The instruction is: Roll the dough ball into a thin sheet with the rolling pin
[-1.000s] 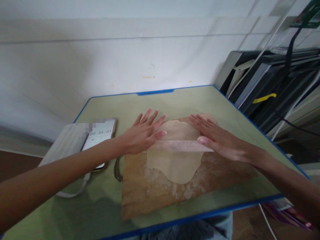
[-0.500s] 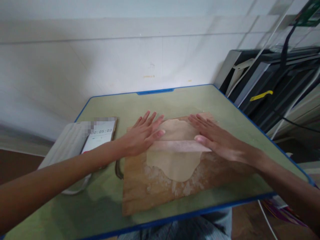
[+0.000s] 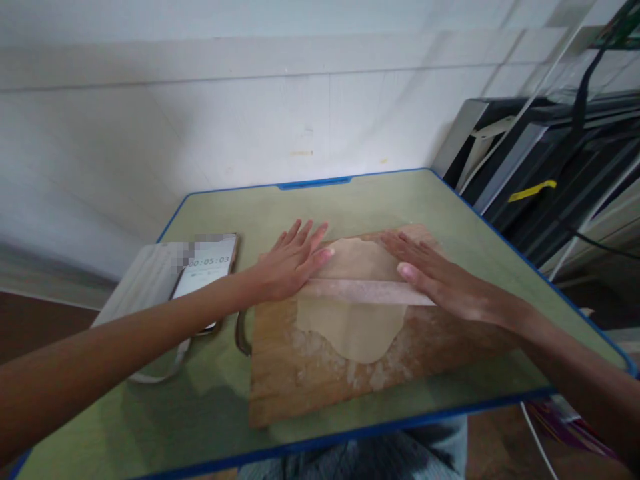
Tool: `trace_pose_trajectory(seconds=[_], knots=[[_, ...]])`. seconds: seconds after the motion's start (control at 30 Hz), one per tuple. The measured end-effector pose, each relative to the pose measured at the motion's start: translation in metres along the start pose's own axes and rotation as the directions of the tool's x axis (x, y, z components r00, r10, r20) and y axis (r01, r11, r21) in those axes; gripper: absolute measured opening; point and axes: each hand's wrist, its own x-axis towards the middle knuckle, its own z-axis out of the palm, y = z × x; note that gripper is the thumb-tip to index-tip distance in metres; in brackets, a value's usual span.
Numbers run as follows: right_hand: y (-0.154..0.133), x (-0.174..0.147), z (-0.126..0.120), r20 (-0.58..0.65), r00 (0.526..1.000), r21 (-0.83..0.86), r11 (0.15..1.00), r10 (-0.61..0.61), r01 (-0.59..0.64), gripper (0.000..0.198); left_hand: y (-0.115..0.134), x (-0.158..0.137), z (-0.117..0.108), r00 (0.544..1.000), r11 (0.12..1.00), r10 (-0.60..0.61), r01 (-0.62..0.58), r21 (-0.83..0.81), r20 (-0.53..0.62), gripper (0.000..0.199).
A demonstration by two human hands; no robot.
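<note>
A pale rolling pin [image 3: 363, 292] lies crosswise on a flat, uneven round sheet of dough [image 3: 355, 333]. Over its left end rests my left hand [image 3: 287, 263], palm down, with fingers stretched out and spread. My right hand [image 3: 440, 280] lies flat over the other end, fingers extended and thumb apart. Both palms hide the ends of the pin. Beneath the dough is a wooden board [image 3: 280, 380], dusted with white flour along the dough's near edge. The dough shows on both the far and near sides of the pin.
The board sits on a green table [image 3: 240, 210] with a blue edge, against a white wall. Left of the board lie a phone [image 3: 215, 261] showing a timer and a white pleated face mask [image 3: 137, 277]. Dark flat panels [image 3: 540, 160] lean at the right, with cables nearby.
The whole view has shifted slightly. Both hands remain flat over the pin, which has hardly moved on the dough. My right fingers are drawn a little closer together.
</note>
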Motion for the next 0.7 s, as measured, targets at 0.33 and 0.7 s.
trace_pose_trajectory(seconds=[0.33,0.7], knots=[[-0.031,-0.046,0.008,-0.110,0.976,-0.228,0.961,-0.187,0.159,0.071,0.013,-0.044,0.011,0.979,0.983,0.178,-0.174,0.052,-0.096,0.074],[-0.034,-0.049,0.012,-0.097,0.977,-0.225,0.961,-0.189,0.164,0.070,0.016,-0.038,0.007,0.988,0.981,0.148,-0.142,0.134,-0.035,0.079]])
